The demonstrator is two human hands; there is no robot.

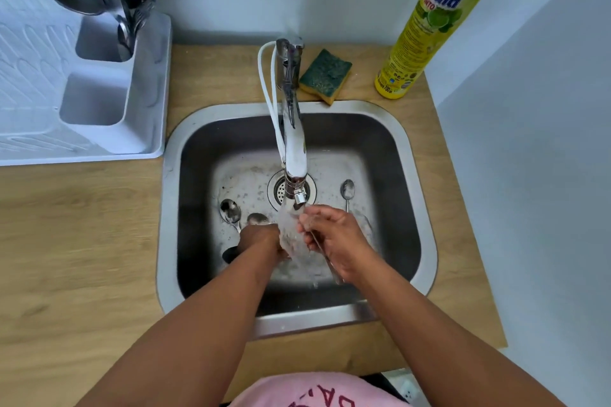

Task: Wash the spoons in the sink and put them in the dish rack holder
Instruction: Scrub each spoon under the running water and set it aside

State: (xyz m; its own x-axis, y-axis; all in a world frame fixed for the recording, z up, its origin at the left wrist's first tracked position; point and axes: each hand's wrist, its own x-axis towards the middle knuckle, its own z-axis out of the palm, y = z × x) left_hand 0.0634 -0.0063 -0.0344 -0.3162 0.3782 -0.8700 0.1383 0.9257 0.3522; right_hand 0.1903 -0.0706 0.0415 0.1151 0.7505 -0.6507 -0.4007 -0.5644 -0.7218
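The sink (pixel 410 155) holds both hands under the tap (pixel 294 149) stream. The rack (pixel 145 129) sits at 10 o'clock, cutlery standing in its far holder (pixel 99 43). The right hand (pixel 334 238) pinches a spoon (pixel 325 258), handle running toward 5 o'clock below the fingers. The left hand (pixel 261 241) curls at the bowl end; its grip is hidden by water. 3 more spoons lie on the sink floor at 9 (pixel 230 211), 8 (pixel 257 218) and 2 o'clock (pixel 347 190)
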